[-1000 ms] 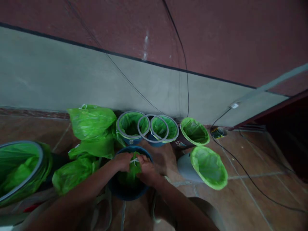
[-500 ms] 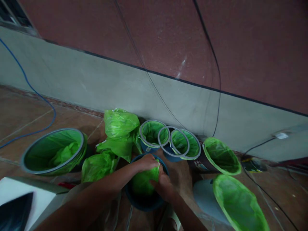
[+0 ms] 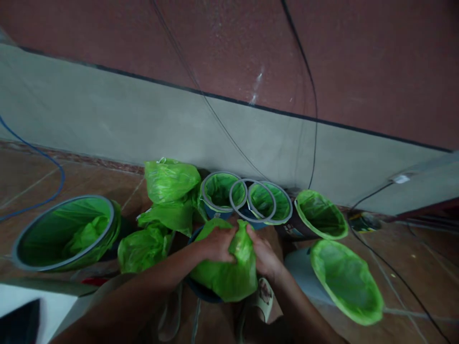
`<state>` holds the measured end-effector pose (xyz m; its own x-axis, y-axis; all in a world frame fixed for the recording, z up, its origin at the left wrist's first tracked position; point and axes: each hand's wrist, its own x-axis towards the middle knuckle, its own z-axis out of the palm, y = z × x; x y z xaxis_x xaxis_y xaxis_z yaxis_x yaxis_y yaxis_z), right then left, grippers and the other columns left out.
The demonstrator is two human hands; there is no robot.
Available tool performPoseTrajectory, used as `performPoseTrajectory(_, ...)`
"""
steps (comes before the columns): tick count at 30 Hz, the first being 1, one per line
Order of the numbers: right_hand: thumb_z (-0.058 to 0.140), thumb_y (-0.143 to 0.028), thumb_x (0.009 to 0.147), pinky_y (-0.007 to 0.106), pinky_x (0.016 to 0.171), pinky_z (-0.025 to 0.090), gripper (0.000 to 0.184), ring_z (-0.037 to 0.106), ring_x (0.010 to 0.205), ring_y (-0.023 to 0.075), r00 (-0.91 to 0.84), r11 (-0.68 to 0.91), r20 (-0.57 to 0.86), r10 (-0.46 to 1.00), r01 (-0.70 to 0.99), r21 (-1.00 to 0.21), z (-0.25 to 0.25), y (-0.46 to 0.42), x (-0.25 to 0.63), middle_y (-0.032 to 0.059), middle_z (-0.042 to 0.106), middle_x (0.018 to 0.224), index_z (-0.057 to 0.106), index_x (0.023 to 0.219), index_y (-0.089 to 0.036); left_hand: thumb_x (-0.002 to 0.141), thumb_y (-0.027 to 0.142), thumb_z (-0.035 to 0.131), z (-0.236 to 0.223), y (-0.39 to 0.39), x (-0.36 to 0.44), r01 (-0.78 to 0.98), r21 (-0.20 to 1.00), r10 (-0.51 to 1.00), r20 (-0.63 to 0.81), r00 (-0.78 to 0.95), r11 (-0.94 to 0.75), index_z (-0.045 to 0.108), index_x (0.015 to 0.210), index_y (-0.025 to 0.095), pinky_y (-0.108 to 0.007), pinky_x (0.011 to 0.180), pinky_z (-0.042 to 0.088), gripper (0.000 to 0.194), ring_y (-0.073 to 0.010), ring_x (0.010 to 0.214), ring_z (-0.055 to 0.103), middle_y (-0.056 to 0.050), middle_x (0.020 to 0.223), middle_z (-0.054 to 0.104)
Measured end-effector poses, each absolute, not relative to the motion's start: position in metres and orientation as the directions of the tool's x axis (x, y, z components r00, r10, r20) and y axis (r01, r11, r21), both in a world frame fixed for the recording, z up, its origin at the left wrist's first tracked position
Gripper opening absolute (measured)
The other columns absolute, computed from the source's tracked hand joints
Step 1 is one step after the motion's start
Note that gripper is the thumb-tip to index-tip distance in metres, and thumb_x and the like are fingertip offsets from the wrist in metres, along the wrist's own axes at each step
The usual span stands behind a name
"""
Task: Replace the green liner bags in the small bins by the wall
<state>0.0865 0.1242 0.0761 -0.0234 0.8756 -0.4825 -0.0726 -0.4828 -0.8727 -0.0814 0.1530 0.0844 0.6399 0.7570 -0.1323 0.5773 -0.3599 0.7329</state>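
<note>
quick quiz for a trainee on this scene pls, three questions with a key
1. True or false: the left hand and the right hand both touch the green bag.

2. Multiple choice: what colour is the loose ring seen overlapping two bins near the wall?
a) red
b) grey
c) yellow

3. Short answer: which hand is nearer the pale bin at the lower right of the picture?

Key:
1. True
2. b
3. The right hand
</note>
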Motion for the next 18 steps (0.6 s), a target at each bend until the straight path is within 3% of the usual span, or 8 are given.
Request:
performPoseTrajectory(3,0.056,-0.072,0.075,0.034,0.066,0.054,0.058,0.071,0.076,0.0253,-0.032,-0.528,-0.528,0.849,-0.098,-0.843,0.078,0.131,0.095,0.0118,0.073,0.081,0.067,0.088,-0.016,0.074,0.022,0.061,0.079,0.151,-0.075,0.618,0.671,0.769,-0.112,0.63,-0.409,0.069,0.081,0.019,-0.038,0.091,0.044,0.012,-0.0275,0.093,0.066,-0.009,0.088,0.073)
performPoseTrajectory(5,0.054,-0.071,0.077,0.037,0.073,0.054,0.06,0.07,0.081,0.027,0.035,-0.462,-0.46,0.887,0.091,-0.882,0.082,0.135,0.103,0.0134,0.073,0.086,0.068,0.09,-0.014,0.073,0.016,0.057,0.082,0.156,-0.075,0.642,0.66,0.795,-0.109,0.596,-0.391,0.064,0.064,0.019,-0.037,0.084,0.045,0.012,-0.0262,0.083,0.066,-0.009,0.073,0.07)
performPoseTrajectory(7,0.056,-0.067,0.078,0.041,0.084,0.051,0.061,0.067,0.094,0.0287,0.141,-0.281,-0.246,0.959,0.352,-0.893,0.089,0.138,0.109,0.0158,0.071,0.103,0.067,0.104,-0.013,0.071,0.013,0.056,0.09,0.162,-0.079,0.658,0.667,0.825,-0.111,0.554,-0.351,0.059,0.055,0.018,-0.035,0.076,0.045,0.016,-0.025,0.073,0.065,-0.008,0.064,0.066)
performPoseTrajectory(10,0.067,-0.055,0.074,0.045,0.106,0.039,0.074,0.05,0.126,0.029,-0.02,0.054,0.053,0.998,0.563,-0.824,0.102,0.134,0.11,0.016,0.052,0.139,0.051,0.135,-0.016,0.073,0.018,0.057,0.103,0.168,-0.086,0.59,0.743,0.796,-0.132,0.591,-0.316,0.058,0.052,0.019,-0.03,0.061,0.044,0.021,-0.0192,0.056,0.059,-0.004,0.054,0.06)
performPoseTrajectory(12,0.075,-0.047,0.067,0.045,0.112,0.032,0.088,0.041,0.136,0.0281,-0.27,0.179,0.03,0.963,0.549,-0.816,0.107,0.127,0.105,0.0136,0.045,0.147,0.042,0.143,-0.019,0.075,0.022,0.056,0.111,0.17,-0.09,0.477,0.825,0.733,-0.118,0.67,-0.303,0.061,0.055,0.019,-0.027,0.056,0.043,0.021,-0.015,0.051,0.054,-0.001,0.053,0.06)
performPoseTrajectory(14,0.08,-0.041,0.063,0.045,0.11,0.036,0.092,0.048,0.13,0.0284,-0.412,0.161,-0.086,0.907,0.528,-0.834,0.108,0.121,0.098,0.0116,0.053,0.14,0.042,0.144,-0.022,0.077,0.022,0.053,0.116,0.172,-0.092,0.332,0.9,0.668,-0.062,0.741,-0.284,0.066,0.061,0.018,-0.024,0.056,0.043,0.021,-0.0128,0.052,0.053,0.001,0.057,0.062)
performPoseTrajectory(16,0.077,-0.039,0.067,0.044,0.102,0.043,0.082,0.059,0.116,0.0283,-0.425,0.081,-0.176,0.888,0.523,-0.849,0.105,0.118,0.093,0.0095,0.064,0.127,0.046,0.142,-0.024,0.078,0.021,0.052,0.117,0.175,-0.094,0.243,0.934,0.645,-0.017,0.764,-0.264,0.069,0.066,0.016,-0.022,0.057,0.043,0.021,-0.012,0.054,0.053,0.002,0.061,0.064)
performPoseTrajectory(18,0.07,-0.04,0.075,0.043,0.096,0.047,0.06,0.065,0.105,0.0285,-0.386,0.022,-0.205,0.899,0.509,-0.86,0.101,0.118,0.088,0.0082,0.07,0.114,0.057,0.132,-0.024,0.077,0.021,0.054,0.118,0.177,-0.097,0.245,0.935,0.652,-0.019,0.758,-0.257,0.07,0.068,0.016,-0.021,0.056,0.042,0.02,-0.0117,0.055,0.054,0.002,0.06,0.064)
